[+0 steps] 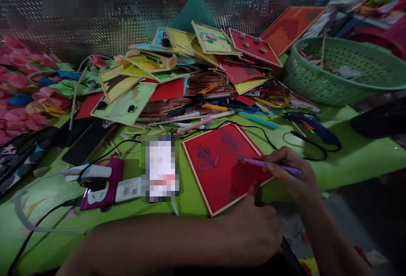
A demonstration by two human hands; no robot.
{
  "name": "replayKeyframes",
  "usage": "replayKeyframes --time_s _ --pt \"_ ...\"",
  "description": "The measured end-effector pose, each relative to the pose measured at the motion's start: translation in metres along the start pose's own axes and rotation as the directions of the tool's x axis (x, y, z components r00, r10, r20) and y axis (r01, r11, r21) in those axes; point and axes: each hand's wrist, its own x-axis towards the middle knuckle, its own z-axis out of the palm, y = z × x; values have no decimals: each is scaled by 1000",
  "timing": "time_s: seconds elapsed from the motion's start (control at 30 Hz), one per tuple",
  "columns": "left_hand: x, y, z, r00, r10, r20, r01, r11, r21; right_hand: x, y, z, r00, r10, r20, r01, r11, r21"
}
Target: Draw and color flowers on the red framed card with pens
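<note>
A red card (218, 191) framed with thin pale wooden strips lies tilted near the table's front edge. Drawn flowers show on it, with a coloured one at the upper left and fainter outlines elsewhere. My right hand (293, 176) is closed around a purple pen (290, 169), its tip touching the card right of the middle. At the card's lower edge, my left hand (253, 229) grips the frame, thumb on top and the other fingers curled, partly hidden.
A phone (161, 168) and a purple power strip (106, 185) with cables lie left of the card. Behind are several framed cards (215, 39), pens and sticks. A blue glue gun (312, 127) and a green basket (342, 85) stand at right; pink petals (22, 73) lie far left.
</note>
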Motion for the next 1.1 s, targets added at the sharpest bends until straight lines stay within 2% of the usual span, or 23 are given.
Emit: replayKeyframes --time_s 0.37,0.53,0.67,0.83,1.1 --pt "1 -3 -8 1000 10 4 -10 999 -45 1 -5 2 1000 17 11 -16 999 -45" --pt "0 -3 -2 999 -6 -42 5 999 -31 0 -5 1 1000 9 15 -8 999 -54" --pt "0 -3 -5 998 17 -61 -17 1000 -7 0 -6 1 1000 16 21 -15 997 -69" --pt "1 -3 -10 1000 -2 -6 2 1000 -8 0 -5 1 1000 11 16 -10 997 -79" --pt "0 -2 -2 999 9 -43 -10 1000 -12 0 -2 0 1000 -16 18 18 996 -85"
